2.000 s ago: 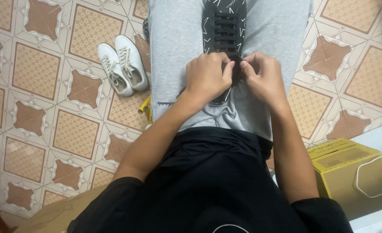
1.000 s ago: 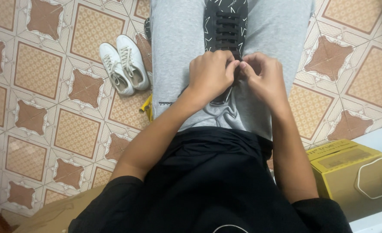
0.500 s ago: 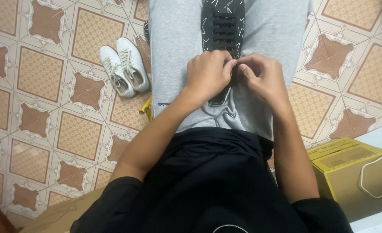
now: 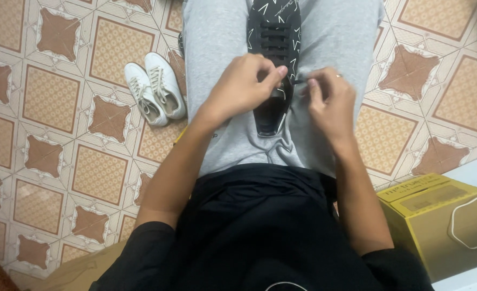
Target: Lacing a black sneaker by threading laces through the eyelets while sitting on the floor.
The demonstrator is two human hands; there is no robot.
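A black shoe with white star marks and black laces lies on my lap between my grey trouser legs, toe pointing away. My left hand pinches a lace end at the top of the lacing, over the shoe's opening. My right hand sits just right of the shoe and pinches the other black lace end between thumb and forefinger. The shoe's opening shows between my two hands.
A pair of white sneakers stands on the patterned brown tile floor at the left. A yellow cardboard box with a white cable on it sits at the lower right. Brown cardboard lies at the bottom left.
My hands were close together over the laces; now they have drawn apart, the right hand moving right with a lace end. The shoe's opening has come into view.
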